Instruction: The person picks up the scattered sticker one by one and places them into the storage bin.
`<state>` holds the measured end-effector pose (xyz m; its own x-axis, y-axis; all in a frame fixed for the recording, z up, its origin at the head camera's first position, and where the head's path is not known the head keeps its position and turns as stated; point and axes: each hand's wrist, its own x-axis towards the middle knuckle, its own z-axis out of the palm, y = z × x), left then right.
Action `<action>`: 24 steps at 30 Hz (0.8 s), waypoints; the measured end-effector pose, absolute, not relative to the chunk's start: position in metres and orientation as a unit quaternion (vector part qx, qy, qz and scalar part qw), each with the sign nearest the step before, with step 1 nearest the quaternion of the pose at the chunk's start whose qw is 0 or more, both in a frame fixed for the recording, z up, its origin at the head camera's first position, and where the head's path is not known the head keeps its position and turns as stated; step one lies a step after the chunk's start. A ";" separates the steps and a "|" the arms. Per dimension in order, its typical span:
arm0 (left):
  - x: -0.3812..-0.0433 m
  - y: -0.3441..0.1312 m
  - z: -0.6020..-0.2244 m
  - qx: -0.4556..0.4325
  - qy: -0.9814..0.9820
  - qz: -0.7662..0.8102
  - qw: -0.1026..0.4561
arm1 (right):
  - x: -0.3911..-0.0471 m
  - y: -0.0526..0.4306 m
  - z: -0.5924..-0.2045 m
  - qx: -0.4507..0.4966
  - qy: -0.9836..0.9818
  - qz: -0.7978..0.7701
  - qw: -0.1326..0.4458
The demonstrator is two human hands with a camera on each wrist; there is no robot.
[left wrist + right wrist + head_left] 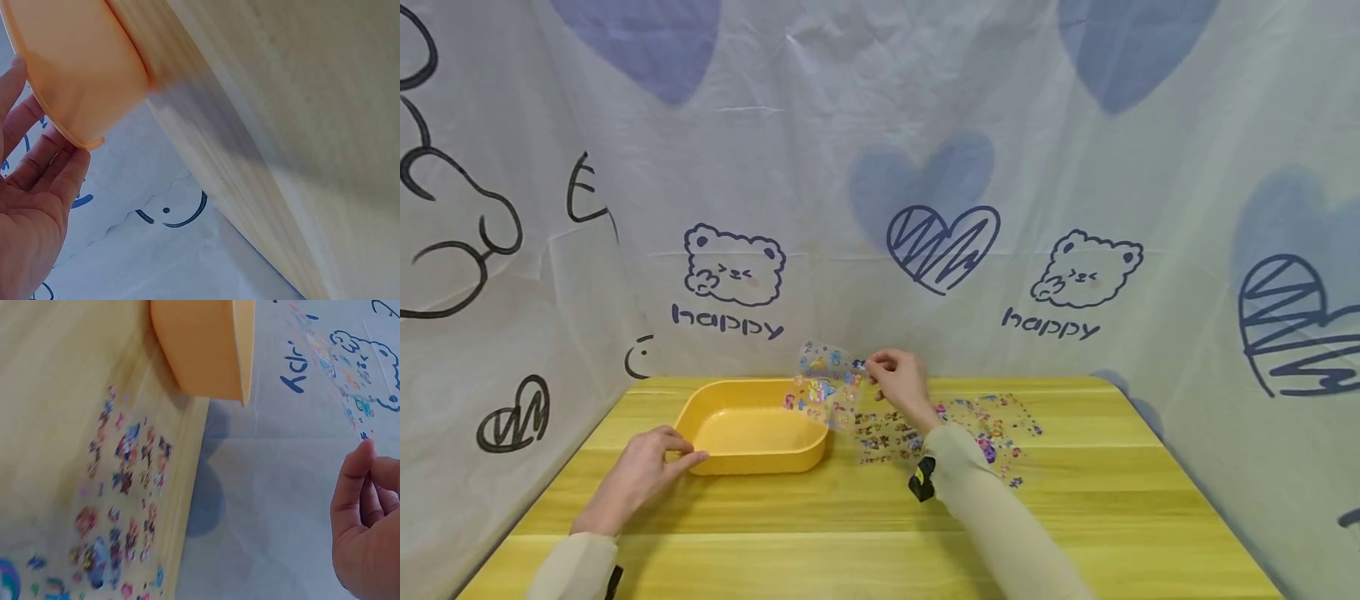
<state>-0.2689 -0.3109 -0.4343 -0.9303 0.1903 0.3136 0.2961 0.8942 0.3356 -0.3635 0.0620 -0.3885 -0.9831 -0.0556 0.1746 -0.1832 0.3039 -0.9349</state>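
Note:
A yellow plastic tray (pixel 760 463) stands at the back left of the table. My left hand (pixel 642 471) grips its left end, with the thumb at the front and fingers along the rim. The left wrist view shows the fingers touching the edge of the tray (pixel 87 62). Between thumb and forefinger, my right hand (pixel 901 385) pinches a corner of a clear sticker sheet (pixel 820 388) with small colourful figures. The sheet hangs in the air over the tray's right end. More clear sticker sheets (pixel 988 450) lie on the table, partly hidden by my right forearm.
The wood-grain table (pixel 775 542) has its back edge at a white curtain (pixel 850 308) printed with hearts and bears. Similar cloth hangs on the left and right sides. Each wrist wears a dark strap.

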 end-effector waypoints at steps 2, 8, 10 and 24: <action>-0.268 -0.311 -0.434 -0.126 -0.964 -0.192 0.135 | -0.367 0.054 -0.386 0.077 -0.818 0.567 0.056; -0.268 -0.312 -0.434 -0.129 -0.963 -0.193 0.135 | -0.379 0.030 -0.382 0.089 -0.847 0.520 0.057; -0.268 -0.312 -0.434 -0.125 -0.964 -0.194 0.134 | -0.381 0.022 -0.383 0.091 -0.850 0.517 0.052; -0.269 -0.311 -0.434 -0.121 -0.964 -0.201 0.123 | -0.364 -0.052 -0.393 0.123 -0.881 0.450 0.071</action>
<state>-0.2690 -0.3109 -0.4340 -0.9408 0.1832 0.2852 0.2817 0.8905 0.3572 -0.3644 -0.0515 -0.3928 -0.9596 -0.1525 0.2364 -0.2809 0.5642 -0.7764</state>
